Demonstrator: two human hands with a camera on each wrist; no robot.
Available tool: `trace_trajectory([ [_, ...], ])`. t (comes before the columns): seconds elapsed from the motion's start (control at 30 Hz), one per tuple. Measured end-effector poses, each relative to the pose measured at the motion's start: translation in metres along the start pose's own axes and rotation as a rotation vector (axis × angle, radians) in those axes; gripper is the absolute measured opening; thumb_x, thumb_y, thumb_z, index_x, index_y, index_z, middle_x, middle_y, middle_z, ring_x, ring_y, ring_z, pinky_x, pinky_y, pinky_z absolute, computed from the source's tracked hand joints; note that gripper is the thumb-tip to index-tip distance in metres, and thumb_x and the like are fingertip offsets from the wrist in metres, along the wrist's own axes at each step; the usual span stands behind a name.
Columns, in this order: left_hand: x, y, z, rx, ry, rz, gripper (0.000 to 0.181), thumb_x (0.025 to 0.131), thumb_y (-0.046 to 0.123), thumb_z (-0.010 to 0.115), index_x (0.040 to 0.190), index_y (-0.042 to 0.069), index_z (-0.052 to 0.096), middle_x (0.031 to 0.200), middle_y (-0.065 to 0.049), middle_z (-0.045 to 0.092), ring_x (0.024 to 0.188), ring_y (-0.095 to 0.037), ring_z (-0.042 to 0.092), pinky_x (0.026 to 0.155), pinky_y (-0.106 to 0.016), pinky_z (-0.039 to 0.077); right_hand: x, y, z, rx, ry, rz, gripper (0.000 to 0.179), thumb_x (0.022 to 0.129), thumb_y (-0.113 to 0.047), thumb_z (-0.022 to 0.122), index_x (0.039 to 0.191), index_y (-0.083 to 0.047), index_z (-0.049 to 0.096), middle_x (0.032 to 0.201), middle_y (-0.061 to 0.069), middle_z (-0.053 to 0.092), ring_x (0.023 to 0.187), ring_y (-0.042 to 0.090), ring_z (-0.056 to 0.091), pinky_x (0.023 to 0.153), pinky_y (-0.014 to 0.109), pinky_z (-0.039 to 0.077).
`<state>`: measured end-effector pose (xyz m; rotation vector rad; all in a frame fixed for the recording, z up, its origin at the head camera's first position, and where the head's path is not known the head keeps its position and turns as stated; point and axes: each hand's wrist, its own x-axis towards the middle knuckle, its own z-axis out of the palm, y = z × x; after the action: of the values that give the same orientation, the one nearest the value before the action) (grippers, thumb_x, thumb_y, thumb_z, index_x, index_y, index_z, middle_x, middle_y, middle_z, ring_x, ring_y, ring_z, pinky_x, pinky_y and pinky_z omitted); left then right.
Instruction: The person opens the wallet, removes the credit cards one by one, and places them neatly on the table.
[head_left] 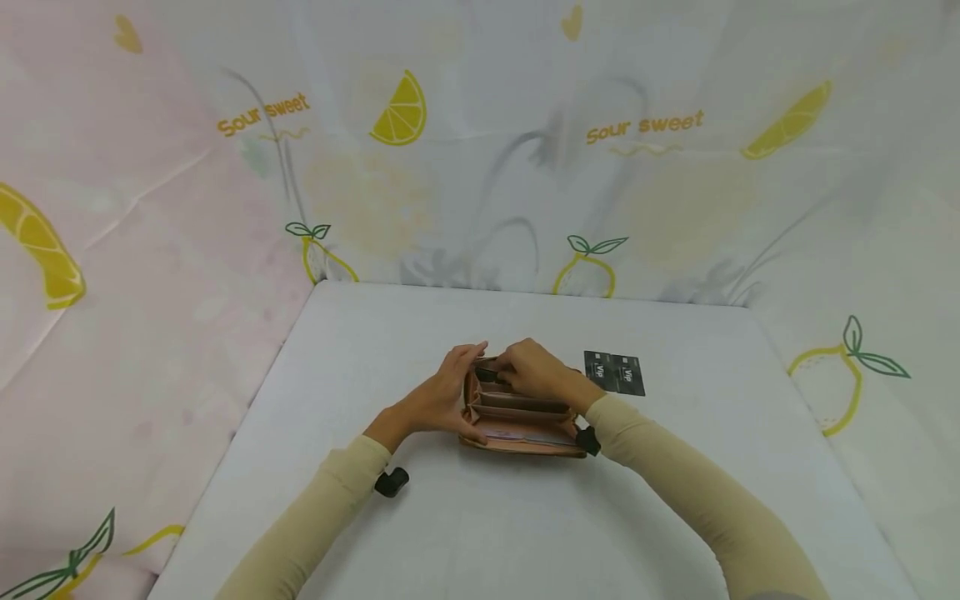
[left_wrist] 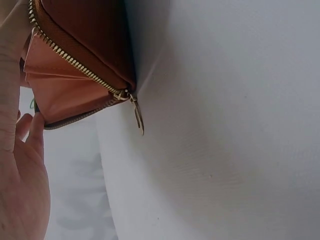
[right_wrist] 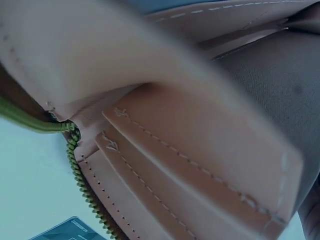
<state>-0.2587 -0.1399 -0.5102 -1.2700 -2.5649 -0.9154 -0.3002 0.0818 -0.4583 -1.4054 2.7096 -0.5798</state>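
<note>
Pale sleeves (head_left: 675,475) reach in over a white bench (head_left: 487,533), where a brown wallet (head_left: 521,414) stands unzipped with its compartments facing up. At the wallet's left end, the left hand (head_left: 442,400) clamps it, thumb on the near wall and fingers at the far one. Over the wallet's far compartments sits the right hand (head_left: 536,371), fingers bent together and seemingly pinching a dark card (head_left: 486,375) (too little shows to read any print). Two black cards (head_left: 628,375) marked Vip lie side by side off the wallet's right end, toward its far side. Smallest, a metal zip pull (left_wrist: 138,117) hangs at the wallet's corner. Slotting the dark card into a far pocket looks like the step in hand, though it could be coming out; the next move probably calls for a straight, gentle push with the wallet's mouth held wide.
</note>
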Motion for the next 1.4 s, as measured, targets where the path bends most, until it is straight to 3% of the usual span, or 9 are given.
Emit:
trace_trajectory([
  [0.07,-0.001,0.000,0.002,-0.004,0.014,-0.001,0.142,0.054,0.072,0.081,0.155,0.006,0.005,0.148,-0.014,0.018,0.131,-0.024,0.031,0.103,-0.041,0.039,-0.001,0.000,0.000,0.001,0.009,-0.002,0.018,0.092,-0.002,0.064,0.105,-0.003,0.076,0.082,0.001,0.071,0.060,0.006,0.051,0.060,0.025,0.043],
  [0.4,-0.003,0.000,0.003,-0.016,0.023,-0.004,0.144,0.053,0.070,0.082,0.155,0.007,0.003,0.149,-0.016,0.017,0.134,-0.029,0.029,0.107,-0.043,0.035,-0.010,0.001,0.000,0.010,0.075,-0.034,0.016,0.090,-0.003,0.067,0.103,-0.003,0.076,0.089,0.006,0.072,0.075,0.013,0.067,0.068,0.028,0.054],
  [0.73,-0.004,0.001,0.001,0.026,0.008,-0.015,0.145,0.053,0.073,0.080,0.154,0.002,0.004,0.149,-0.017,0.017,0.135,-0.025,0.025,0.108,-0.042,0.034,-0.014,0.004,0.004,0.040,0.177,-0.037,0.011,0.091,-0.007,0.068,0.099,-0.004,0.076,0.092,0.006,0.072,0.082,0.015,0.068,0.073,0.029,0.055],
  [0.93,-0.005,-0.001,0.002,0.020,0.018,-0.021,0.148,0.051,0.071,0.082,0.155,0.004,0.001,0.148,-0.020,0.019,0.134,-0.027,0.027,0.106,-0.045,0.036,-0.013,-0.004,-0.010,0.009,0.252,-0.045,0.009,0.090,-0.005,0.069,0.096,-0.004,0.076,0.089,0.006,0.072,0.078,0.016,0.066,0.070,0.031,0.053],
  [1.13,-0.004,-0.001,0.002,-0.004,0.013,-0.036,0.146,0.053,0.071,0.081,0.155,0.006,0.000,0.149,-0.016,0.017,0.135,-0.025,0.026,0.108,-0.044,0.034,-0.020,-0.002,-0.022,0.053,0.246,0.061,0.010,0.091,-0.009,0.070,0.097,-0.005,0.077,0.091,0.006,0.073,0.074,0.014,0.066,0.068,0.031,0.053],
  [1.4,-0.003,-0.001,0.005,-0.001,0.012,-0.049,0.145,0.052,0.072,0.081,0.156,0.010,-0.001,0.150,-0.018,0.016,0.139,-0.023,0.022,0.111,-0.042,0.030,-0.036,0.013,-0.030,0.181,0.338,0.203,0.012,0.090,-0.016,0.072,0.098,-0.008,0.078,0.092,0.003,0.073,0.076,0.014,0.066,0.069,0.034,0.054],
])
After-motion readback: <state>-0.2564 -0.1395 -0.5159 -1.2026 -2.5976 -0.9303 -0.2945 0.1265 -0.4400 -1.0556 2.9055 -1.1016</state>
